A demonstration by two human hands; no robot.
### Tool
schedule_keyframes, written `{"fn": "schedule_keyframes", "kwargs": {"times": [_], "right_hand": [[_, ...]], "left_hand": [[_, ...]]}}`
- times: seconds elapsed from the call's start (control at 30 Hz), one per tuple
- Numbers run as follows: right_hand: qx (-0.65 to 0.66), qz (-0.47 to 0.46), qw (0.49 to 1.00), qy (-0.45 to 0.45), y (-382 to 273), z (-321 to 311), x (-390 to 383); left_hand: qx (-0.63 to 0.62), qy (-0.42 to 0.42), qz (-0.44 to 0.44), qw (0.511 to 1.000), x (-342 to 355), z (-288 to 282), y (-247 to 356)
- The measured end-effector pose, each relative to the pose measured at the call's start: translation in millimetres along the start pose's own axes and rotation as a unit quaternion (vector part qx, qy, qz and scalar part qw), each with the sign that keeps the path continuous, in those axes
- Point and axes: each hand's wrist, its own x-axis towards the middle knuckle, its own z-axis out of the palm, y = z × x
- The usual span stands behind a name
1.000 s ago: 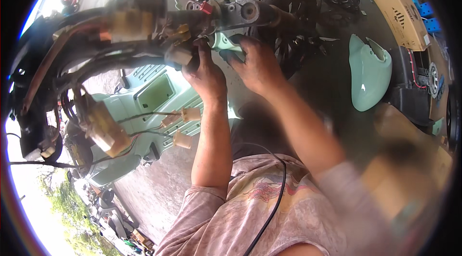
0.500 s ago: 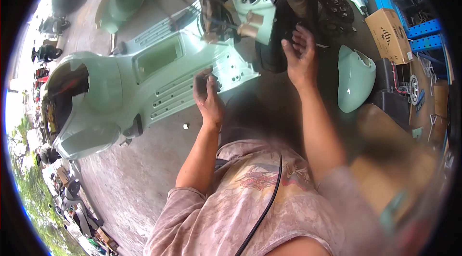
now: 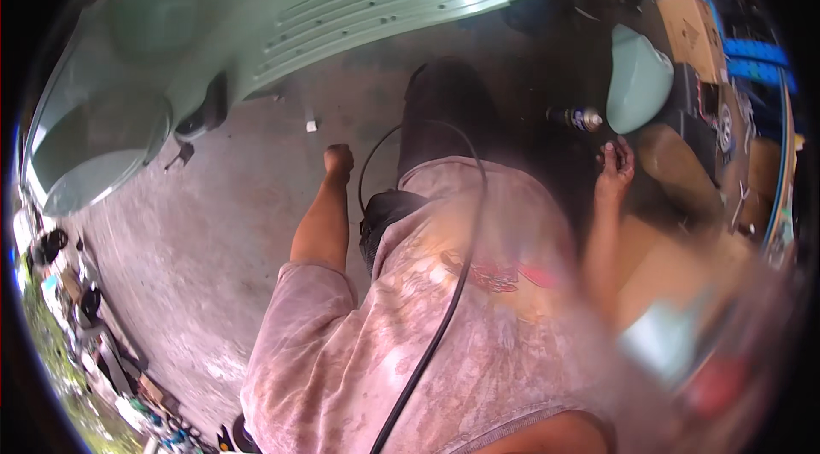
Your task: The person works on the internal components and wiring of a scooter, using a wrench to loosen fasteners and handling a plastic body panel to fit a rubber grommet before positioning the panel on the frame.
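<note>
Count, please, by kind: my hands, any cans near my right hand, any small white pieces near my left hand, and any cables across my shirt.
Left hand and right hand: 2
Can: 1
Small white piece: 1
Black cable: 1
Total: 5

The hands (image 3: 339, 161) hang apart, the right (image 3: 615, 169) near a spray can (image 3: 584, 119).

We see blue framework (image 3: 756, 52) beside a cardboard box (image 3: 696, 37). Below the box in our view sits a round silver part (image 3: 725, 128); far to the box's left, foliage (image 3: 58, 360).
</note>
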Motion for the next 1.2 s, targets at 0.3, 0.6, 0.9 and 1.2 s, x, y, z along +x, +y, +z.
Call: {"fn": "schedule_keyframes", "kwargs": {"times": [0.3,0.6,0.9,1.2], "right_hand": [[0.17,0.058,0.845,0.504,94.0,-163.5,-128.7],[0.116,0.279,0.799,0.521,221.5,-146.2,-271.6],[-0.38,0.261,0.881,-0.11,422.8,-13.9,-64.8],[-0.478,0.068,0.875,-0.011,596.8,-22.2,-73.1]], "left_hand": [[0.237,-0.084,0.498,0.83,-153.1,87.9,158.9],[0.339,0.01,0.741,0.58,-182.5,154.8,292.9],[0.307,-0.17,0.605,0.715,-222.7,137.9,287.1],[0.108,-0.089,0.529,0.837,-253.0,40.7,301.2]]}}
